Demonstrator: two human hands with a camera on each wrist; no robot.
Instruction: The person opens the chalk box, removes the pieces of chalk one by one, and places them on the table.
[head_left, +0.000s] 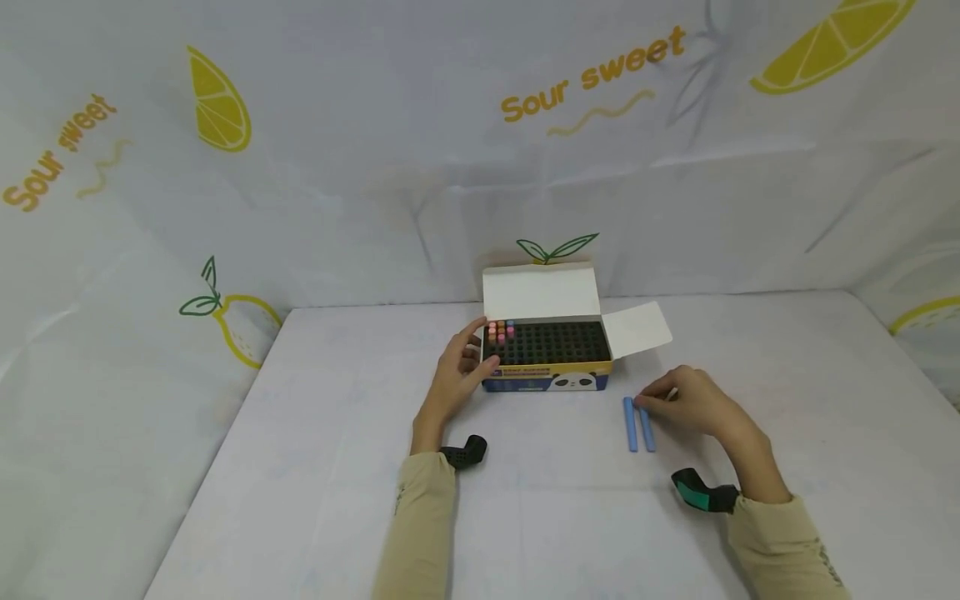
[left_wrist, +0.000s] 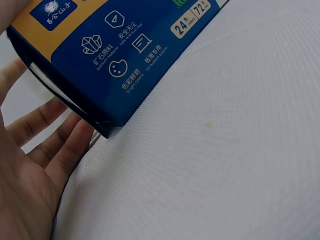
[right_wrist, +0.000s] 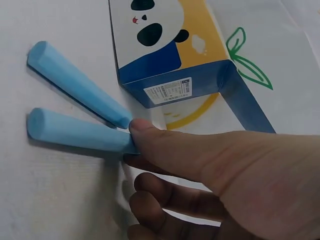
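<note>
L hand: at L end of chalk box, thumb at front corner, other fingers reaching round the end; spread approx. the box's depth.
R hand: thumb + index finger narrow, pinching far tip of R blue chalk stick; other fingers loosely curled.
Blue sticks: R one + L blue chalk stick side by side on surface, near box's front R corner, slightly converging at far tips. Can't tell if pinched tip is off the surface.
Pinch risk: grip is right at one end, so stick could pivot or slip; tips sit v. close, so fingers might nudge the L one & set it rolling.
Break risk: chalk prob. brittle; a drop or sideways bend could snap it.
Box risk: lightweight-looking; a hard L-hand squeeze might dent it, a shove might skew it.
Chalk: smooth, matte, pale-blue rods, flat round ends, slight taper.
Box: printed c'board, blue/yellow w/ panda; white-lined lid up at back, side flap out to R.
Insert: black grid of holes; small pink/orange/blue chalk cluster in back L corner.
Cloth: surface cover is white, fine-ribbed.
</note>
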